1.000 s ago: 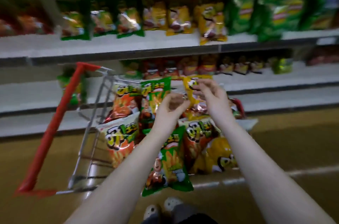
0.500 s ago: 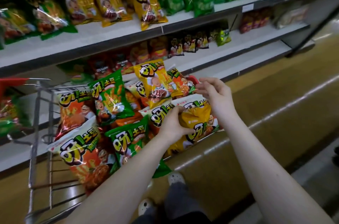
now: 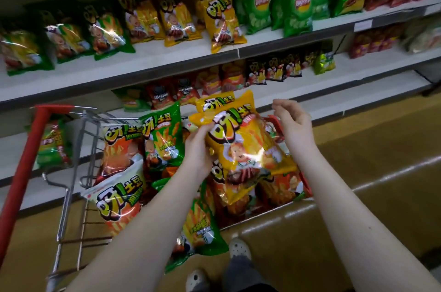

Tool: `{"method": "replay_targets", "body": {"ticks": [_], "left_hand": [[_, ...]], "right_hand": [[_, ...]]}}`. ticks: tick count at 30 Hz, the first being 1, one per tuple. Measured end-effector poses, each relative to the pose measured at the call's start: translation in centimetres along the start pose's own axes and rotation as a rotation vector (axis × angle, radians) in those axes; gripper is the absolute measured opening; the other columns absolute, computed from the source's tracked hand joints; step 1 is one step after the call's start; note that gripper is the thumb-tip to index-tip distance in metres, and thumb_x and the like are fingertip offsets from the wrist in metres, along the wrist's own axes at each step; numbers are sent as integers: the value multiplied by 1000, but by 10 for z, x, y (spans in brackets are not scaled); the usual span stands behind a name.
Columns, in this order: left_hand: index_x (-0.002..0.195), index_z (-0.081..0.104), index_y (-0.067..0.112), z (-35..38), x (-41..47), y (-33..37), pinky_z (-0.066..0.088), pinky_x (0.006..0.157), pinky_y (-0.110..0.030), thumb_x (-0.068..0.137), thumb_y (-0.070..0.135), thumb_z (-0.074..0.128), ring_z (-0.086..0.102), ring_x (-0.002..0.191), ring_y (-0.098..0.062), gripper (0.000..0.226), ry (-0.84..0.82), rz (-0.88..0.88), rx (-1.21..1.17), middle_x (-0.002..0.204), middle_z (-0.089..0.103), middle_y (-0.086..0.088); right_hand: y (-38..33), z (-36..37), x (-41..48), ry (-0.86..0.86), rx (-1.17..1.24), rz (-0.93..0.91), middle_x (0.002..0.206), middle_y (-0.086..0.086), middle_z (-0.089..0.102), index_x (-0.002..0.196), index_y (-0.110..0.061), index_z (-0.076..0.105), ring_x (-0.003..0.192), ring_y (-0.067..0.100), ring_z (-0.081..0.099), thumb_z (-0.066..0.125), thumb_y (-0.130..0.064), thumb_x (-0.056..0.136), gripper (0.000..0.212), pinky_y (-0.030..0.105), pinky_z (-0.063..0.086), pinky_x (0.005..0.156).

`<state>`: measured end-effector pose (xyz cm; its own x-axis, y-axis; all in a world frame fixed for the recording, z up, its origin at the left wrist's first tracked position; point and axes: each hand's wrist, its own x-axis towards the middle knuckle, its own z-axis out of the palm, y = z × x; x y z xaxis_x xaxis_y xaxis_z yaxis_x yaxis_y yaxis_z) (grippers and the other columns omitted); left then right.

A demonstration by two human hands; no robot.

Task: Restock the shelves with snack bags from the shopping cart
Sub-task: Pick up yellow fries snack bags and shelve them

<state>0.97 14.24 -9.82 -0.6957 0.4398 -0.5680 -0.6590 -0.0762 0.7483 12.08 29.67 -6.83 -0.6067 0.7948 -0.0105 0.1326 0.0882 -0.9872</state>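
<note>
Head view: the left hand (image 3: 198, 148) has lifted a yellow bag (image 3: 243, 148) clear of the cart (image 3: 88, 129), gripping its left edge, over the cart's far right corner. The right hand (image 3: 294, 124) hangs released, just beside it. The shelf (image 3: 152, 54) likely comes next

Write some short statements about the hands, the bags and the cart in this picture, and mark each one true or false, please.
1. The left hand grips a yellow bag. True.
2. The right hand holds a green bag. False: it holds nothing.
3. The cart handle is blue. False: it is red.
4. Green bags stand on the upper shelf. True.
</note>
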Motion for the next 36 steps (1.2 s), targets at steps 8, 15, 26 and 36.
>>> {"method": "replay_targets", "body": {"ticks": [8, 15, 26, 36], "left_hand": [[90, 64, 17, -32, 10, 44, 49, 52, -18, 99, 35, 41, 63, 51, -7, 30, 89, 80, -146, 66, 67, 3], [134, 54, 12, -50, 14, 55, 36, 110, -41, 98, 48, 41, 52, 126, -25, 52, 240, 104, -214, 135, 58, -9], [99, 67, 25, -42, 17, 78, 50, 83, -38, 92, 64, 36, 66, 93, -21, 50, 319, 117, -223, 96, 75, -2], [111, 63, 27, -26, 15, 114, 50, 89, -35, 76, 52, 62, 62, 104, -19, 43, 148, 202, -55, 117, 65, -1]], "right_hand": [[37, 51, 45, -177, -127, 72, 106, -1, 58, 122, -7, 55, 98, 14, 55, 49, -17, 97, 28, 21, 41, 81], [77, 86, 85, -346, -291, 255, 135, 19, 52, 138, -3, 42, 123, 34, 50, 57, -57, 82, 80, 44, 41, 102], [75, 100, 107, -400, -350, 225, 102, 14, 65, 118, -2, 50, 81, 27, 62, 62, -53, 82, 63, 34, 49, 69], [36, 112, 111, -317, -209, 119, 118, 11, 60, 124, -11, 46, 105, 30, 59, 66, -58, 77, 69, 45, 49, 90]]}}
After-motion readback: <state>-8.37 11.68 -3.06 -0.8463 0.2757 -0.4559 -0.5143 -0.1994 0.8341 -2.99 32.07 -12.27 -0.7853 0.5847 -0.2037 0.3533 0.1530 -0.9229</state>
